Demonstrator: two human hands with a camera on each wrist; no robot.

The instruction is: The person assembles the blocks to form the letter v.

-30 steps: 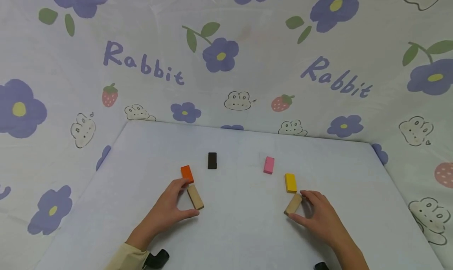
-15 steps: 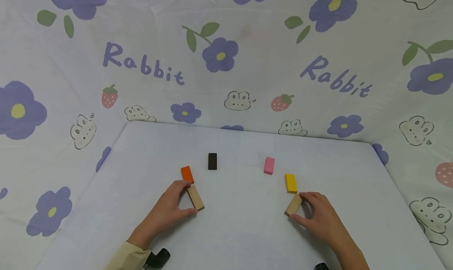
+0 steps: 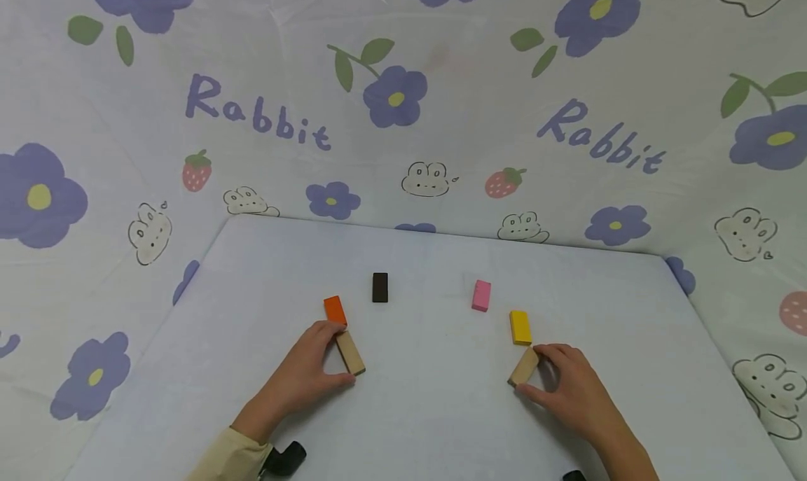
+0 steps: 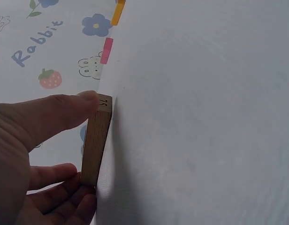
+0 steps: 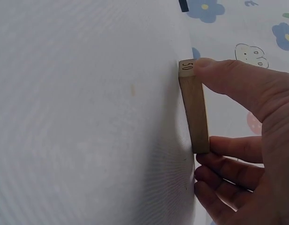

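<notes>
On the left, my left hand [image 3: 301, 369] pinches a plain wooden block [image 3: 350, 353] lengthwise, thumb at its near end and fingers at its far end. That near end carries a small printed number, seen on the block [image 4: 96, 140] in the left wrist view. An orange block [image 3: 335, 310] lies just beyond it, end to end. My right hand [image 3: 570, 386] pinches a second wooden block [image 3: 524, 367] the same way; its numbered end shows on the block [image 5: 195, 112] in the right wrist view. Just past that one lies a yellow block [image 3: 520, 328]. Both wooden blocks lie on the white table.
A black block [image 3: 380, 288] and a pink block [image 3: 481, 295] lie farther back on the white table [image 3: 435, 411]. Behind the table's far edge hangs a patterned cloth [image 3: 466, 110] with flowers and rabbits. A black object [image 3: 286, 459] shows at the left wrist.
The left thumb draws in against the near end of its block. Otherwise the hands and blocks stay nearly where they were; the head view shifts slightly.
</notes>
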